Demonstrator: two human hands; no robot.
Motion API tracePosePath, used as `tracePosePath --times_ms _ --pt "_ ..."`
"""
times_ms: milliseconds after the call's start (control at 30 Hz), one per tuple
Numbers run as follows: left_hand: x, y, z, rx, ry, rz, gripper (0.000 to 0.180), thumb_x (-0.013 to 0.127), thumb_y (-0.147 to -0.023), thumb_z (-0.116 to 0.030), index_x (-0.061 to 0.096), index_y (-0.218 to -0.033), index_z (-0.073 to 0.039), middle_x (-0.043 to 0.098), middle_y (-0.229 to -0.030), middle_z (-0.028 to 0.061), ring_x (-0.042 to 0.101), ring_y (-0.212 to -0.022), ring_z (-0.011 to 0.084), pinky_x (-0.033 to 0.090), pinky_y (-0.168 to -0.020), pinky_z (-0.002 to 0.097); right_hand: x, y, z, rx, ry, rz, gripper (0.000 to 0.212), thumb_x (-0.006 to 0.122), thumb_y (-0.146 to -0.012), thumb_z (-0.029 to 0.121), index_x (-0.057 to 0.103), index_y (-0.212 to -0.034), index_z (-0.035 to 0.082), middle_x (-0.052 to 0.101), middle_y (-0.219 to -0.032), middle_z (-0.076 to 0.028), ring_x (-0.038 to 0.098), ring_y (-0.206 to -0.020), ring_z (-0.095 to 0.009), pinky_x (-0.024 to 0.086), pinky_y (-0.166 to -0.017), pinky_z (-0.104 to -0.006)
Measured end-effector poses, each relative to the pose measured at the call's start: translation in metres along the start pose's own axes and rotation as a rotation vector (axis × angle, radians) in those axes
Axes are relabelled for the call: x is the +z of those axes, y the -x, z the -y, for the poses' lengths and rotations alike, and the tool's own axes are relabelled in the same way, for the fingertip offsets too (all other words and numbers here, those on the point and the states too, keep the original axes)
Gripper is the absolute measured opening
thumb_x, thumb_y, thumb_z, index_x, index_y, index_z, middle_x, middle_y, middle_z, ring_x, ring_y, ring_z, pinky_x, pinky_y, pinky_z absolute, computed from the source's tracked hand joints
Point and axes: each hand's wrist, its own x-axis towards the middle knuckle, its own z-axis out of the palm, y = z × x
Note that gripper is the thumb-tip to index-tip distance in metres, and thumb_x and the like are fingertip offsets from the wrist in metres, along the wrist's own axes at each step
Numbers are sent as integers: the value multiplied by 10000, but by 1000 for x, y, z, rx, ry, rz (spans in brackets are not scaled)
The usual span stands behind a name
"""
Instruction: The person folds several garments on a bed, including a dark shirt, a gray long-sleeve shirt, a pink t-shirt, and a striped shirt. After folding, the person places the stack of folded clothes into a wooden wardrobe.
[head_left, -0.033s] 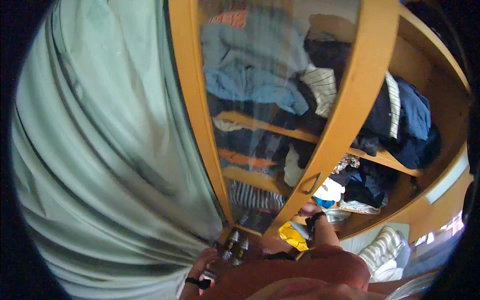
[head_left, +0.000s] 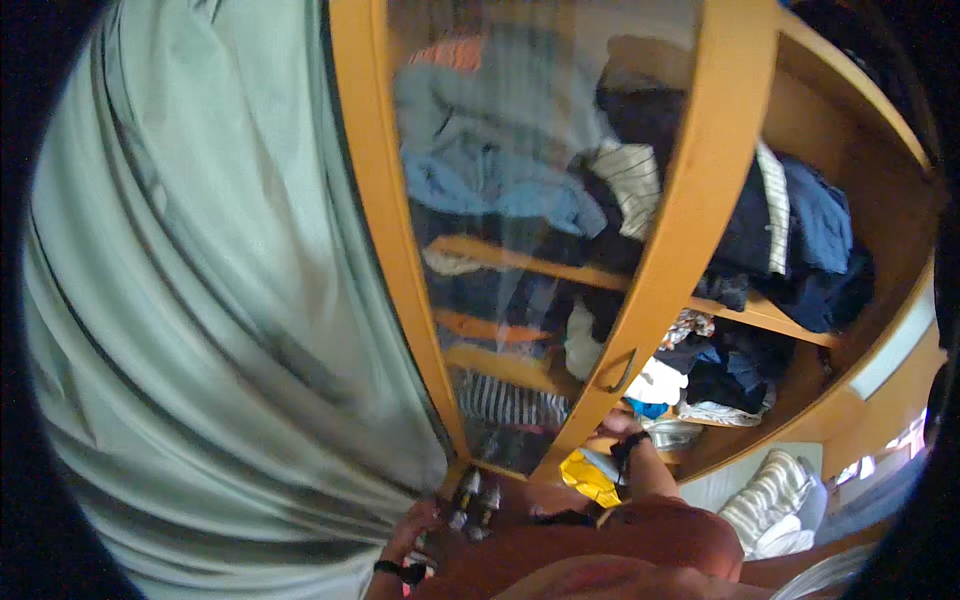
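Note:
A wooden wardrobe door (head_left: 690, 215) with a glass pane stands partly open, a curved handle (head_left: 620, 370) on its right-hand frame. Just below that handle, my right hand (head_left: 619, 424) is at the door's edge, closed around it as far as I can see; some fingers are hidden. My left hand (head_left: 412, 527) hangs low by the bottom of a pale green curtain (head_left: 250, 250). Its fingers are small and blurred, so their pose is unclear. Dark bands circle both wrists. Folded clothes, among them a blue garment (head_left: 500, 185), show through the glass.
Right of the door, shelves hold dark clothes (head_left: 820, 230) and a white cloth (head_left: 658, 383). A yellow bag (head_left: 590, 478) lies low beside my right arm. Striped fabric (head_left: 770, 495) rests at the lower right. Shoes or sandals (head_left: 475, 505) show on the floor between my hands.
The whole view has shifted slightly, with the door frame and shelves a little further left. Both hands stay in nearly the same places.

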Motion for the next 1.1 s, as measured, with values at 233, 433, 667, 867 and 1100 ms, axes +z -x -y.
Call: tracePosePath --times_ms 233,433,667,867,1100 --pt "17 -48 -18 -8 -205 222 523 673 -1003 -182 538 -1493 -59 677 -1346 73 673 -1165 204 545 -1014 351 67 31 -45 -113 -507 19 508 521 -1089 451 572 -1461 109 638 -1436 -114 604 -1296 -314 455 -1121 -522" --pt "25 -48 -19 -11 -252 314 523 677 -1005 -187 538 -1493 -61 675 -1349 71 671 -1169 201 542 -1015 349 87 85 -27 -179 -605 -101 676 482 -1065 620 589 -1401 43 626 -1420 -175 607 -1286 -355 461 -1114 -523" --pt "10 -35 -11 -35 -274 364 524 682 -1007 -194 538 -1494 -64 673 -1353 68 668 -1174 198 539 -1015 347 100 138 -28 -218 -810 -257 683 439 -1072 640 580 -1295 9 651 -1361 -220 625 -1257 -396 487 -1092 -542" --pt "-10 -25 -4 -66 -304 406 524 686 -1009 -200 539 -1494 -66 671 -1356 66 666 -1178 195 536 -1016 345 119 153 -33 -202 -655 -310 711 373 -1079 667 570 -1316 26 658 -1360 -216 625 -1257 -386 480 -1100 -524" --pt "-18 -26 1 -134 -382 539 525 691 -1012 -207 539 -1495 -68 669 -1360 64 663 -1183 191 533 -1016 343 160 209 -11 -207 -141 -487 579 504 -1096 523 703 -1255 3 750 -1195 -135 709 -1066 -236 549 -968 -361"
